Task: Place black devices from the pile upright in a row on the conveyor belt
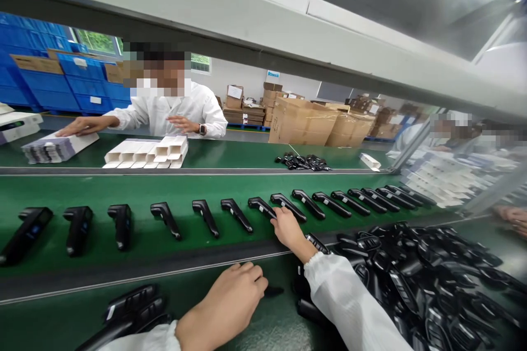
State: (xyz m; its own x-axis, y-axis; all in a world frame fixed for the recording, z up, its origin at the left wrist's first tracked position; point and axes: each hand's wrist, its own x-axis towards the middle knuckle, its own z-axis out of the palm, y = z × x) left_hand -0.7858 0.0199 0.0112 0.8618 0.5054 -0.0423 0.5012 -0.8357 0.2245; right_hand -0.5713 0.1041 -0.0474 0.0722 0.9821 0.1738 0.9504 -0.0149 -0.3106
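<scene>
A row of black pistol-shaped handheld devices [201,218] lies spaced along the green belt [144,186]. Above the belt's near edge, my right hand [290,230] has its fingers closed on the lower end of one black handheld device [260,205] in that row. My left hand [230,299] is over the near green bench, fingers curled; a dark tip [274,291] sticks out past them, the rest hidden by the hand. Left of that hand lie a few black devices [132,301]. A big heap of black pieces [411,269] fills the bench to the right.
Across the belt, a co-worker in white [177,107] touches a stack of flat cartons [61,145]. Open white boxes [146,152] and small black parts [302,162] lie there. A pale beam [263,11] crosses overhead. More people and white boxes [436,175] are at right.
</scene>
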